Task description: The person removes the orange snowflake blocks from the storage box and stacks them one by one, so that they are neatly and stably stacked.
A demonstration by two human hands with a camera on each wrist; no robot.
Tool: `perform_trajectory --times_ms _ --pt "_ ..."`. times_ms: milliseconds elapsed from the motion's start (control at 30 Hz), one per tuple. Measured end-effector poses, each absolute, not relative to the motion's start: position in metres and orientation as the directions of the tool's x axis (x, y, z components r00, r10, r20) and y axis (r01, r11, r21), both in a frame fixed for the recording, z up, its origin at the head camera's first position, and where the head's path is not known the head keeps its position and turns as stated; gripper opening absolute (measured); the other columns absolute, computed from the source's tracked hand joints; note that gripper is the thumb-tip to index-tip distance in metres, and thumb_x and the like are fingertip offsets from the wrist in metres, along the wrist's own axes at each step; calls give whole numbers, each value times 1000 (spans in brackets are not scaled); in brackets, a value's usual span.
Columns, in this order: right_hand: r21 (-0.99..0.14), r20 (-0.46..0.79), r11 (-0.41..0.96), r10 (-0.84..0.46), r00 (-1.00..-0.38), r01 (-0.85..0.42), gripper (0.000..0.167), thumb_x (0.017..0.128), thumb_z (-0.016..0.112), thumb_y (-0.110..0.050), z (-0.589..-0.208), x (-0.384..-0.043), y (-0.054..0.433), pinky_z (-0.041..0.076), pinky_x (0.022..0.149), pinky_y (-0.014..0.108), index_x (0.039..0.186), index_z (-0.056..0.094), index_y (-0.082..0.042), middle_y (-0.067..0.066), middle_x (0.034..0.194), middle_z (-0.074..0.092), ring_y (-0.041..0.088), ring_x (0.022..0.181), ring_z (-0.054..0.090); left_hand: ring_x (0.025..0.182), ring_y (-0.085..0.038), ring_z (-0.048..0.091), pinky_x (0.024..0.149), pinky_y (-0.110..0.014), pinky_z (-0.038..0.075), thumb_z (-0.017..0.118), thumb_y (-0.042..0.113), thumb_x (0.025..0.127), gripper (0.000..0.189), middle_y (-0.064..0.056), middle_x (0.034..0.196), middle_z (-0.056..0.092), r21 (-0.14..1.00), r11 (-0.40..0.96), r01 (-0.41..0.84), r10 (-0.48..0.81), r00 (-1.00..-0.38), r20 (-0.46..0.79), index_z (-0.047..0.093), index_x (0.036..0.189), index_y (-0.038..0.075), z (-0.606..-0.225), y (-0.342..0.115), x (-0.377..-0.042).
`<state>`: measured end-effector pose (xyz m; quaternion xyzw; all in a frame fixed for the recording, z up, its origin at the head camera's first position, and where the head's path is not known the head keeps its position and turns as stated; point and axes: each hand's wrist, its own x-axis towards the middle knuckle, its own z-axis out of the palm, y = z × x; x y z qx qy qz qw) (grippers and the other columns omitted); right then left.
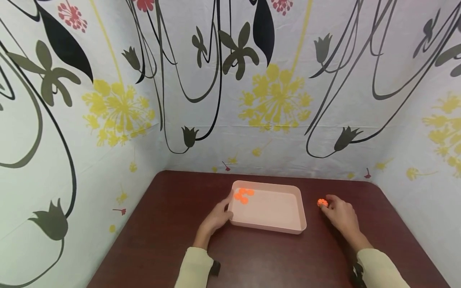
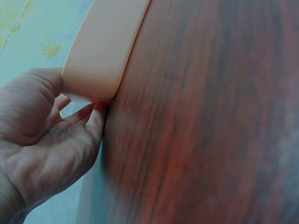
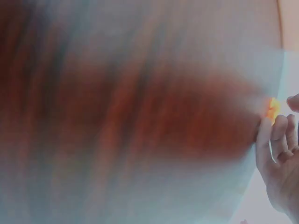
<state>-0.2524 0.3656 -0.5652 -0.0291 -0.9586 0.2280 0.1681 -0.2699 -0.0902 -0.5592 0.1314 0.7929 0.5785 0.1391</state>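
Observation:
A pale pink rectangular tray (image 1: 273, 208) lies on the dark wooden table. Several small bright-orange pieces (image 1: 245, 201) sit inside it, grouped in the far left corner. My left hand (image 1: 217, 216) holds the tray's left side. In the left wrist view, the thumb of that hand (image 2: 51, 121) is against the wall of the tray (image 2: 105, 51) and the fingertips are low at its base. Right of the tray, my right hand (image 1: 342, 216) pinches a small orange flower-shaped piece (image 1: 322, 203) between thumb and fingers. The right wrist view shows this piece (image 3: 272, 109) at the fingertips, blurred.
The reddish-brown table (image 1: 173, 240) carries the tray, with bare wood showing on both sides and in front. A white cloth with printed flowers (image 1: 230, 148) stands as a wall behind the table and along its left and right sides.

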Motion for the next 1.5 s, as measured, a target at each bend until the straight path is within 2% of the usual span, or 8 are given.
perform_trajectory --times_ms 100,233,400,567,867,1067,1233,1500 --pt "-429 340 902 112 -934 -48 55 93 77 -33 -558 -255 358 46 57 39 131 66 4 9 80 72 21 67 61 135 -30 49 89 -30 48 51 -7 88 93 -7 175 30 953 300 46 362 -930 -69 21 170 24 -559 -91 -270" --pt "-435 375 895 85 -923 -95 56 95 76 -37 -546 -257 341 40 56 33 134 65 0 1 74 65 15 61 53 135 -30 49 89 -31 47 51 -6 88 92 -7 175 30 949 311 47 356 -932 -71 21 170 24 -560 -92 -270" --pt "-465 439 866 45 -898 -184 54 94 79 -33 -537 -262 314 36 55 28 137 65 -4 -3 71 61 7 57 46 136 -28 49 90 -33 47 51 -6 88 91 -5 175 30 947 314 60 360 -931 -61 21 170 21 -559 -92 -272" --pt "-481 465 842 9 -885 -244 56 92 81 -32 -532 -267 288 36 54 26 140 65 -8 -5 75 62 5 57 44 136 -27 49 91 -34 47 52 -4 89 91 -4 175 31 940 336 67 360 -931 -62 21 170 20 -562 -90 -274" --pt "-541 380 801 -39 -924 -256 56 90 83 -36 -535 -274 238 41 55 25 140 66 -18 -6 78 61 8 64 54 132 -27 51 90 -33 47 52 -4 90 91 -4 175 32 931 362 54 347 -934 -81 21 170 25 -561 -89 -273" --pt "-597 352 752 -66 -933 -279 62 89 85 -33 -537 -277 207 41 53 24 143 65 -11 -4 75 61 9 66 53 131 -26 52 91 -35 48 53 -3 90 89 -5 175 32 931 362 45 340 -937 -87 23 170 23 -559 -90 -273" --pt "-660 236 718 -80 -968 -220 71 89 85 -35 -537 -279 181 43 59 25 150 58 -11 -3 81 64 9 65 55 130 -26 53 90 -36 48 54 -1 91 88 -3 174 33 929 367 44 340 -936 -91 23 170 23 -558 -90 -273" --pt "-738 128 647 -149 -981 -194 64 87 86 -17 -543 -289 149 46 66 26 144 59 -7 1 86 63 12 74 58 146 -23 42 106 -44 39 57 4 90 89 -1 175 31 916 401 -7 288 -948 -134 26 168 32 -560 -90 -274"
